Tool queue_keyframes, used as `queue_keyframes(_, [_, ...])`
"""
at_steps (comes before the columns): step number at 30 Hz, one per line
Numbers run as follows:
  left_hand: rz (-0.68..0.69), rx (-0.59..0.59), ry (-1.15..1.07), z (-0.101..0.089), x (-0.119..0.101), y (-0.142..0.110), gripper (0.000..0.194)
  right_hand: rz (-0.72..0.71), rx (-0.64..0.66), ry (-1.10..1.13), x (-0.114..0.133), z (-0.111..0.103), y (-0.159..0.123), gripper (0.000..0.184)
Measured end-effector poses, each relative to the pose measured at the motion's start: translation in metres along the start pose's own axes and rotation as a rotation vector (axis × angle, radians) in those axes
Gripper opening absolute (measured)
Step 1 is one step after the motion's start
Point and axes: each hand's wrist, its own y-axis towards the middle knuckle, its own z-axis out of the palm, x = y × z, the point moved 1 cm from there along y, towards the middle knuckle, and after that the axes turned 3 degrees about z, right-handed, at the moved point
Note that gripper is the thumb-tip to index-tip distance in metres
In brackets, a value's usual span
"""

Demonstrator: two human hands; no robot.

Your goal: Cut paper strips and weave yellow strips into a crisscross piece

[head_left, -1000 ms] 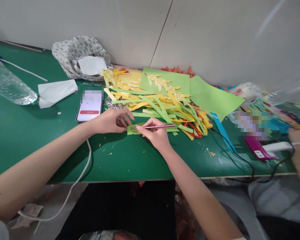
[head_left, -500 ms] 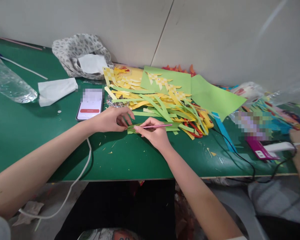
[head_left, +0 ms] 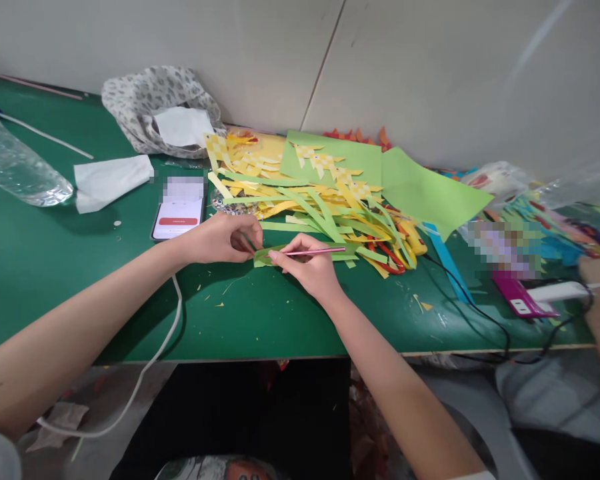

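My right hand (head_left: 307, 265) grips a thin, pink, pen-like tool (head_left: 325, 251) whose tip points left; its exact kind is unclear. Beneath those fingers a green paper strip (head_left: 263, 259) lies on the table, partly hidden by the hand. At the strip's left end, my left hand (head_left: 227, 239) has its thumb and fingertips curled together on the paper. Just beyond both hands spreads a heap of yellow and green paper strips (head_left: 320, 212). Red-handled scissors (head_left: 395, 261) lie partly buried at its right side.
A lit phone (head_left: 179, 212) lies beyond my left forearm, with a white cable (head_left: 173, 333) running below. Green paper sheets (head_left: 430, 190), a patterned cloth bag (head_left: 130, 100) and a clear plastic bottle (head_left: 25, 160) stand farther back. A yellow-handled tool (head_left: 414, 239) trails a black cord.
My left fingers have curled in slightly at the strip's end. My right hand and the pink tool have hardly moved.
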Motion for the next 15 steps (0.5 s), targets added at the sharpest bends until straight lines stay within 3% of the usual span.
queue_keyframes(15, [-0.008,0.003,-0.003,0.0002,0.0024,0.0001,0.017,0.012,0.024,-0.012,0.0008,0.0009,-0.0001,0.03])
